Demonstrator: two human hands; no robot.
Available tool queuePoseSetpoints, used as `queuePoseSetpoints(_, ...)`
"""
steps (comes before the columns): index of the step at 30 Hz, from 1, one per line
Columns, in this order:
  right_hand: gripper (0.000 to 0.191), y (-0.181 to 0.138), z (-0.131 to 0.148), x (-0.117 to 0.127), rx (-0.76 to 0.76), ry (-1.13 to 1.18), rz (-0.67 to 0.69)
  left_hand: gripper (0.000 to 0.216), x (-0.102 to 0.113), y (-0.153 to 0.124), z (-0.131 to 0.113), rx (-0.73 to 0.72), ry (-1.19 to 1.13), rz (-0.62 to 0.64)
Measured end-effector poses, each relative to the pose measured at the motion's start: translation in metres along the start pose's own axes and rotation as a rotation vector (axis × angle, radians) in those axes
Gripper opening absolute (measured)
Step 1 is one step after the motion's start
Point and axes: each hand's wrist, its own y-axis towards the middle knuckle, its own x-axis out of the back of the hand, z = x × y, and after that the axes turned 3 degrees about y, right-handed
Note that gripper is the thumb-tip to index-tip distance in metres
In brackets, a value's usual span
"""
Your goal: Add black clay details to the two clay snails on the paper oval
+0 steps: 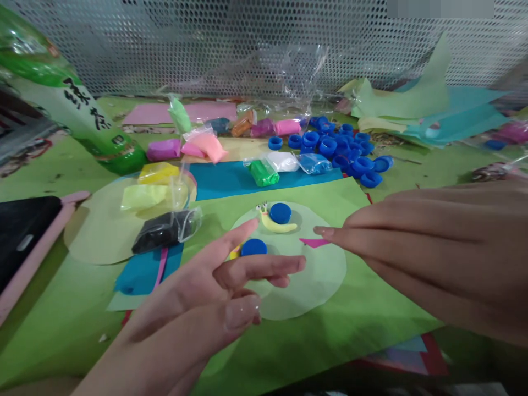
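Observation:
My left hand [206, 308] hovers with fingers spread over the near edge of a pale green paper circle [317, 275] and holds nothing. Just beyond its fingertips sits a blue bottle cap [253, 247] with a bit of yellow clay beside it. Farther back on the circle is a yellow clay snail [277, 223] with a blue cap [280, 213] as its shell. My right hand [437, 253] reaches in from the right, fingers straight and together, with its tips touching a small pink paper piece [313, 242] on the circle.
Bags of coloured clay [264, 171] lie across the back, with a black one [165, 231] at the left. A heap of blue caps [342, 151] lies at the back right. A green bottle [61, 93] leans at the far left, above a pink-cased tablet [25, 236]. Coloured paper sheets [412, 104] lie at the back right.

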Motion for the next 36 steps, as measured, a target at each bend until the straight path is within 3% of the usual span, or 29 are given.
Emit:
queuePoseSetpoints(6, 0.034, 0.006, -0.026, -0.006, -0.205, 0.232, 0.366, 0.078, 0.001, 0.011, 0.001, -0.002, -0.01, -0.033)
queuePoseSetpoints(10, 0.019, 0.009, -0.033, -0.004, -0.303, 0.202, 0.432, 0.078, 0.001, 0.012, 0.001, -0.019, -0.011, -0.049)
queuePoseSetpoints(15, 0.02, 0.022, -0.034, -0.004, -0.476, 0.104, 0.583, 0.079, -0.004, 0.011, -0.003, -0.056, -0.003, -0.064)
queuePoseSetpoints(18, 0.007, 0.029, -0.035, -0.004, -0.577, 0.047, 0.661, 0.081, -0.008, 0.008, -0.003, -0.072, 0.007, -0.065)
queuePoseSetpoints(22, 0.013, 0.03, -0.037, -0.004, -0.61, 0.024, 0.672, 0.079, -0.007, 0.001, -0.003, -0.075, 0.039, -0.136)
queuePoseSetpoints(26, 0.018, 0.029, -0.05, -0.011, -0.672, 0.077, 0.605, 0.082, 0.0, 0.0, -0.009, -0.035, 0.042, -0.166)
queuePoseSetpoints(30, 0.021, 0.026, -0.066, -0.002, -0.838, 0.165, 0.339, 0.084, 0.002, 0.008, -0.014, -0.072, 0.009, -0.081)
queuePoseSetpoints(33, 0.024, 0.013, -0.049, 0.02, -0.822, 0.36, 0.079, 0.078, 0.007, 0.019, -0.015, -0.075, 0.016, -0.031)
queuePoseSetpoints(36, 0.028, 0.001, -0.015, 0.025, -0.687, 0.639, -0.097, 0.074, 0.013, 0.029, -0.014, -0.072, -0.003, 0.01)
